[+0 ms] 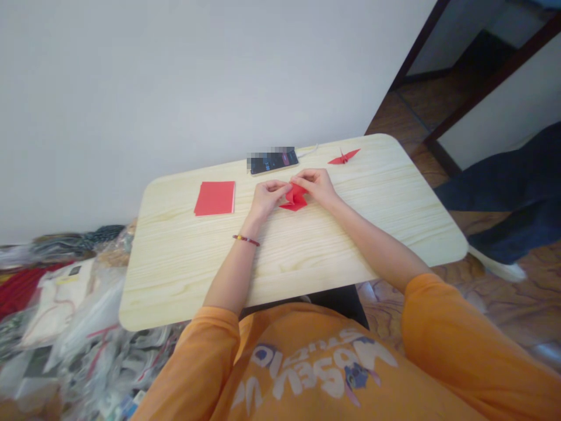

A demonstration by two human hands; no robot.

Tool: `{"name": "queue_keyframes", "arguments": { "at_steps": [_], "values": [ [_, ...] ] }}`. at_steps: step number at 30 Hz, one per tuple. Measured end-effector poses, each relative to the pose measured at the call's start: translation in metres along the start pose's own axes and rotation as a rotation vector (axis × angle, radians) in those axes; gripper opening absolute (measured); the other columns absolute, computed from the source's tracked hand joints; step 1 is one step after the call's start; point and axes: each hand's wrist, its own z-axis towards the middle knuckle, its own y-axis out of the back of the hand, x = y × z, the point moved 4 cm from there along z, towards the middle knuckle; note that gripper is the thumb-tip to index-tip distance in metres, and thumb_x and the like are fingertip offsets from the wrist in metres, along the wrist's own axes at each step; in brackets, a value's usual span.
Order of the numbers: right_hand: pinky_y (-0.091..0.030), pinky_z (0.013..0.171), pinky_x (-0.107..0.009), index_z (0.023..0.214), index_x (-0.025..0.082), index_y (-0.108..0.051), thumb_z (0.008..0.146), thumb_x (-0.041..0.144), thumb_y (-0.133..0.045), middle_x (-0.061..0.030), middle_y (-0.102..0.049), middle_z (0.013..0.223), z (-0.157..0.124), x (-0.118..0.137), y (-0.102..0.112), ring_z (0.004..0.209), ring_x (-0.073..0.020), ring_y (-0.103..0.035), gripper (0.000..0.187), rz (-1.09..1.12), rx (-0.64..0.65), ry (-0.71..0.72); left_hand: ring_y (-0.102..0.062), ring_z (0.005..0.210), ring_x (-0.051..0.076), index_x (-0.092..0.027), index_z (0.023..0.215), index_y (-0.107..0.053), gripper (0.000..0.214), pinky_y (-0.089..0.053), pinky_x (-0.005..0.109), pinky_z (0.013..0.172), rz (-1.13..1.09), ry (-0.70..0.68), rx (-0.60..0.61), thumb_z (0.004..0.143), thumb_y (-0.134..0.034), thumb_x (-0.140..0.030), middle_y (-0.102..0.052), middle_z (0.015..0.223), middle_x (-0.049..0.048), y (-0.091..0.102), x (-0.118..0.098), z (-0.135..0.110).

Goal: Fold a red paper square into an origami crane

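Observation:
Both my hands hold a partly folded sheet of red origami paper (295, 197) just above the middle of the pale wood-grain table (307, 257). My left hand (267, 197) pinches its left side, and my right hand (316, 185) grips its upper right part. A stack of red paper squares (214, 197) lies to the left of my left hand. Beyond my right hand stands a finished red paper crane (344, 156). A black smartphone (272, 162), partly blurred, lies on the table just past my hands, with a white cable at its far side.
The table's far edge meets a white wall. A person's legs in dark trousers (495, 193) are at the right, beyond the table's corner. Clear plastic bags and fabric (74, 310) are heaped left of the table.

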Motion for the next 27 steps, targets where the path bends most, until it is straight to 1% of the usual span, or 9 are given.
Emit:
{"name": "queue_keyframes", "arguments": {
  "at_steps": [3,6,8,10,13,16,20,23,27],
  "values": [
    [-0.046,0.059,-0.025,0.064,0.017,-0.066,0.067,0.041,-0.075,-0.0001,-0.065,0.062,0.0000,-0.0016,0.0000,0.059,-0.0117,-0.055,0.025,0.006,-0.008,-0.025,-0.057,0.057,0.009,-0.014,0.069,-0.070,0.033,-0.041,0.022,0.055,0.000,-0.006,-0.008,0.054,-0.082,-0.041,-0.070,0.068,0.0038,0.0005,0.0008,0.0003],
    [-0.037,0.049,-0.023,0.068,0.016,-0.067,0.073,0.038,-0.068,0.0012,-0.060,0.056,0.0002,-0.0037,0.0017,0.050,-0.0093,-0.046,0.022,0.005,-0.028,-0.072,-0.057,0.058,0.010,-0.014,0.068,-0.069,0.031,-0.042,0.022,0.056,0.005,0.005,-0.026,0.053,-0.082,-0.039,-0.069,0.067,0.0033,0.0009,0.0011,0.0002],
    [-0.032,0.046,-0.023,0.070,0.016,-0.067,0.074,0.038,-0.066,0.0021,-0.057,0.054,0.0006,-0.0044,0.0029,0.047,-0.0086,-0.042,0.022,0.004,-0.032,-0.083,-0.057,0.057,0.010,-0.014,0.068,-0.069,0.030,-0.043,0.022,0.057,-0.004,0.013,-0.033,0.053,-0.082,-0.037,-0.069,0.065,0.0025,0.0009,0.0014,0.0003],
    [-0.036,0.049,-0.024,0.070,0.017,-0.066,0.071,0.036,-0.069,0.0016,-0.059,0.057,0.0014,-0.0039,0.0034,0.050,-0.0095,-0.047,0.019,-0.007,-0.029,-0.054,-0.058,0.057,0.009,-0.014,0.067,-0.068,0.028,-0.044,0.022,0.058,-0.010,0.015,-0.031,0.054,-0.081,-0.035,-0.068,0.065,0.0021,0.0005,0.0016,0.0003],
    [-0.045,0.061,-0.025,0.065,0.017,-0.065,0.063,0.029,-0.073,-0.0003,-0.064,0.064,0.0025,-0.0037,0.0032,0.061,-0.0119,-0.056,0.015,-0.034,-0.023,-0.002,-0.058,0.057,0.009,-0.014,0.065,-0.068,0.024,-0.044,0.022,0.059,-0.013,-0.003,-0.014,0.055,-0.079,-0.033,-0.068,0.064,0.0018,-0.0006,0.0010,0.0001],
    [-0.045,0.060,-0.025,0.063,0.016,-0.065,0.062,0.025,-0.071,0.0000,-0.064,0.062,0.0033,-0.0051,0.0032,0.059,-0.0113,-0.055,0.011,-0.041,-0.034,-0.008,-0.057,0.056,0.008,-0.014,0.064,-0.067,0.022,-0.044,0.021,0.058,-0.014,-0.025,-0.005,0.055,-0.079,-0.030,-0.068,0.063,0.0015,-0.0014,0.0005,0.0000],
    [-0.035,0.047,-0.022,0.063,0.016,-0.064,0.067,0.028,-0.067,0.0013,-0.060,0.055,0.0043,-0.0060,0.0047,0.048,-0.0083,-0.047,0.013,0.009,-0.025,-0.074,-0.057,0.057,0.009,-0.014,0.064,-0.068,0.022,-0.044,0.022,0.059,0.008,-0.024,-0.007,0.054,-0.079,-0.030,-0.068,0.063,0.0014,-0.0006,0.0019,0.0007],
    [-0.029,0.041,-0.021,0.066,0.015,-0.065,0.069,0.033,-0.068,0.0012,-0.059,0.054,0.0053,-0.0057,0.0074,0.044,-0.0074,-0.043,0.018,0.039,-0.031,-0.108,-0.057,0.056,0.009,-0.014,0.065,-0.068,0.022,-0.045,0.022,0.059,0.020,-0.018,-0.010,0.054,-0.078,-0.030,-0.068,0.063,0.0014,0.0007,0.0033,0.0016],
    [-0.029,0.042,-0.022,0.068,0.015,-0.065,0.071,0.038,-0.069,0.0024,-0.055,0.051,0.0048,-0.0071,0.0059,0.043,-0.0073,-0.040,0.023,0.031,0.002,-0.091,-0.057,0.056,0.009,-0.014,0.065,-0.068,0.021,-0.044,0.022,0.058,0.005,-0.022,-0.017,0.055,-0.078,-0.030,-0.068,0.062,0.0012,0.0010,0.0025,0.0017]
  ]
}}
